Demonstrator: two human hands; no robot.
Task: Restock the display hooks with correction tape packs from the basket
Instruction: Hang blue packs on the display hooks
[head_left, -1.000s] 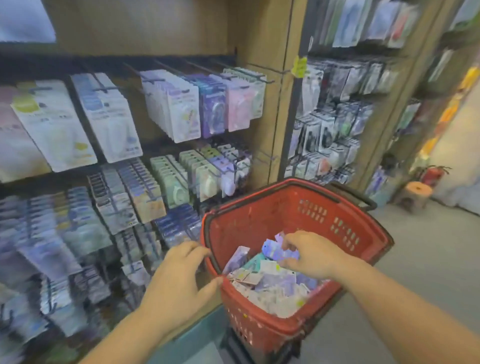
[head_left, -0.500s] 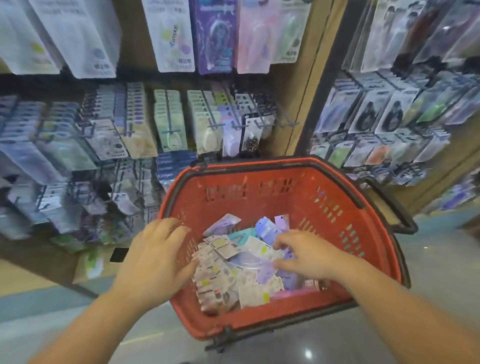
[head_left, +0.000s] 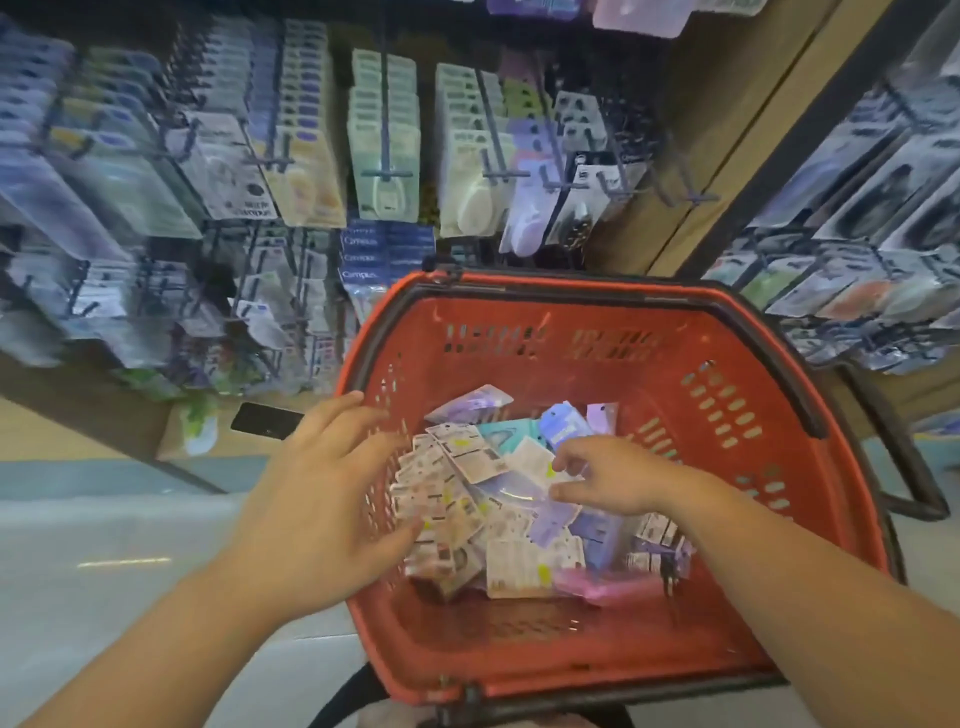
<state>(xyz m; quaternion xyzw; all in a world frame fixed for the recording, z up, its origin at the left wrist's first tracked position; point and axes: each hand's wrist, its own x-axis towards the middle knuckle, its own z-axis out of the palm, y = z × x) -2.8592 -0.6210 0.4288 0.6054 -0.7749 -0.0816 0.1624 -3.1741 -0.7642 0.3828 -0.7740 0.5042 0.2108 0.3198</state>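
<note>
- Red plastic basket (head_left: 571, 649) sits just below the display hooks (head_left: 387, 174). The correction tape packs (head_left: 498, 499) lie in a loose heap on its floor, many showing their printed backs.
- Left hand (head_left: 322, 499) lies spread over the basket's left wall, fingers relaxed and grasping nothing, thumb at the edge of the heap.
- Right hand (head_left: 613, 478) is down among the packs, thumb and forefinger curled toward a pale one. Whether they have nipped it I cannot tell.
- Best to lift one pack only, pinched at the card top near its hang hole, so it is ready to thread.
- The left hand could press down the neighbouring packs so none ride up with it.
- Matching the design to its row matters, but blur hides which hook has room.
</note>
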